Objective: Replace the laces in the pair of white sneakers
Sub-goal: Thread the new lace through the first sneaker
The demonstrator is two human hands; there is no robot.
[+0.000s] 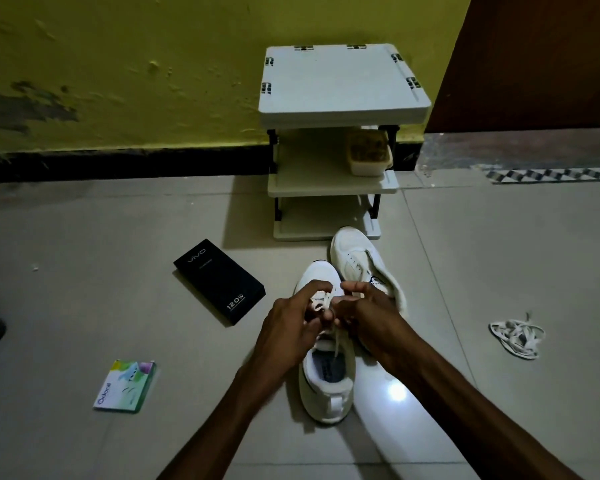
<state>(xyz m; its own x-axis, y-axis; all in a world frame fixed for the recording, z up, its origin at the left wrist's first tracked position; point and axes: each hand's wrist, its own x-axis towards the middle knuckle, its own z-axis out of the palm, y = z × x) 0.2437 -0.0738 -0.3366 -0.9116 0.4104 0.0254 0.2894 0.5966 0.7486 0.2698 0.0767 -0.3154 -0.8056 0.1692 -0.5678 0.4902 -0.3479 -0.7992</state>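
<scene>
Two white sneakers lie side by side on the tiled floor. The near sneaker (328,382) points away from me, heel toward me. Over its eyelet area my left hand (291,320) and my right hand (368,313) meet, both with curled fingers pinching a white lace (321,301). One lace end trails down into the shoe opening. The far sneaker (359,258) lies just behind and to the right, with no lace visible in its eyelets. A loose bundle of white laces (516,337) lies on the floor to the right.
A white three-tier plastic rack (340,109) stands against the yellow wall behind the shoes, with a food tub (369,155) on its middle shelf. A black phone box (219,282) lies left of the shoes, a small green packet (125,386) further left and nearer.
</scene>
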